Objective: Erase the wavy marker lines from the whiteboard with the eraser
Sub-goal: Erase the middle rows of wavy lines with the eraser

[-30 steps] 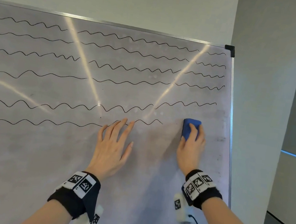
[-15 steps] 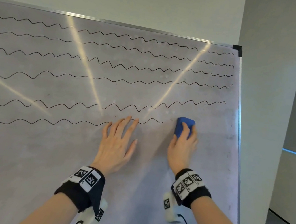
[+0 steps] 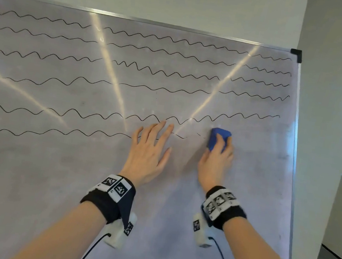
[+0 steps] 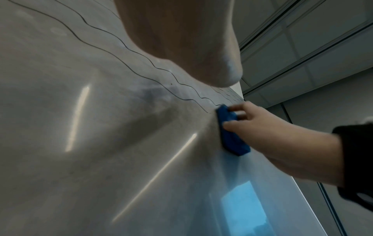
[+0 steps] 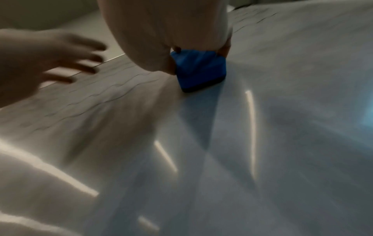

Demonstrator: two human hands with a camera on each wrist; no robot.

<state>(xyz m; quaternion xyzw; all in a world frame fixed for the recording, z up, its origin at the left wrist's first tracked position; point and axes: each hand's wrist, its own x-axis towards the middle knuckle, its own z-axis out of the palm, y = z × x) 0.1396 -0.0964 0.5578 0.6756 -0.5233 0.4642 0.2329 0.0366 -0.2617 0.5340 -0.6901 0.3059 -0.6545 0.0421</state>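
A tilted whiteboard (image 3: 47,177) carries several black wavy marker lines (image 3: 152,71) across its upper half. My right hand (image 3: 216,158) grips a blue eraser (image 3: 217,139) and presses it flat on the board at the right end of the lowest line, where only faint dashes (image 3: 200,135) show. The eraser (image 4: 232,137) (image 5: 199,71) also appears in both wrist views, held by thumb and fingers. My left hand (image 3: 152,146) lies flat on the board with straight, spread fingers, covering part of the lowest line just left of the eraser.
The board's metal frame runs along the top (image 3: 159,23) and right edge (image 3: 292,169), with a black corner cap (image 3: 296,53). A grey wall (image 3: 324,108) stands behind and to the right. Light streaks (image 3: 108,64) reflect off the board. The lower half is unmarked.
The right hand has slid the eraser leftward along the lowest wavy line, wiping its right end and leaving faint dashes. The left hand stays flat on the board.
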